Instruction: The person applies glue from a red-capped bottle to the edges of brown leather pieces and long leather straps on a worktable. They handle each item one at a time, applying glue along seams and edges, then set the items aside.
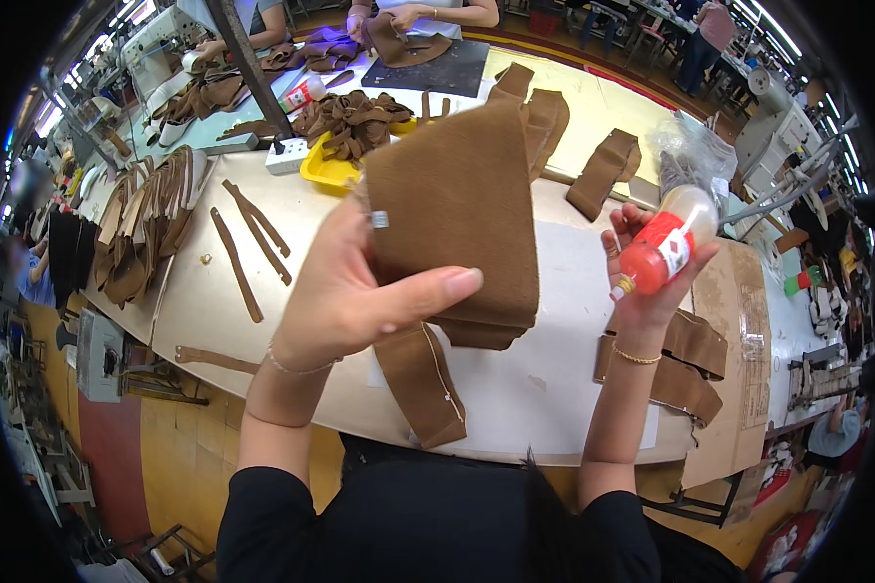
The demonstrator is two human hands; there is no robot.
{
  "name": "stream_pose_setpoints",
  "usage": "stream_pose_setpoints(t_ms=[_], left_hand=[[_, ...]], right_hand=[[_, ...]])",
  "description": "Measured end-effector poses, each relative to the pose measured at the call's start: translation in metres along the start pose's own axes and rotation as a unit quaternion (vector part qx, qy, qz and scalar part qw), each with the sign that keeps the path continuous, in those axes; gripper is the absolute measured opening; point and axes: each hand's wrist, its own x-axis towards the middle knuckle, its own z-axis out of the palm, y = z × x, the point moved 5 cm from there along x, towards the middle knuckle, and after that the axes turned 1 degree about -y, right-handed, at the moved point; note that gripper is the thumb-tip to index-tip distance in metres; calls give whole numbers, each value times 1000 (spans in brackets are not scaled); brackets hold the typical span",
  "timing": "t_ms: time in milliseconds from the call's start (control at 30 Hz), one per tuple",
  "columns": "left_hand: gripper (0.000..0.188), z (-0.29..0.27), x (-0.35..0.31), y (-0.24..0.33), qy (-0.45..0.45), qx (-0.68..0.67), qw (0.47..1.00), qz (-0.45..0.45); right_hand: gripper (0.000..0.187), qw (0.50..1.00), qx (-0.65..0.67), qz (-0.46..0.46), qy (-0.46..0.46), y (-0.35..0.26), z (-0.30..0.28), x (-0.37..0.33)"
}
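Note:
In my left hand is a brown leather-like piece, folded or stacked, raised above the table with my thumb across its face. A small pale tag sits at its left edge. My right hand holds a squeeze bottle with a red label and a narrow nozzle tilted down to the left. Below the raised piece, a brown strip with a pale line along it lies on the table. More brown strips rest under my right forearm.
A yellow tray heaped with brown scraps stands at the back left, beside a white power socket block. Stacked brown pieces lie far left, near thin strips. Cardboard lies right. Across the table another person's hands handle brown material.

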Motion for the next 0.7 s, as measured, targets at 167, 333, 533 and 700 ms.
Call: stream_pose_setpoints(t_ms=[167,333,533,700], left_hand=[[70,5,2,-14,-73,28,996,-48],[74,2,-5,-24,-94,-18,991,-92],[76,-4,-26,-44,-91,-84,975,-182],[73,-14,-42,-68,-79,-108,966,-223]], right_hand=[[91,995,-51,-37,-74,-26,47,3],[97,992,-71,-59,-91,-33,88,8],[100,989,-94,-113,-22,-22,89,26],[91,966,-187,-179,-20,3,103,26]])
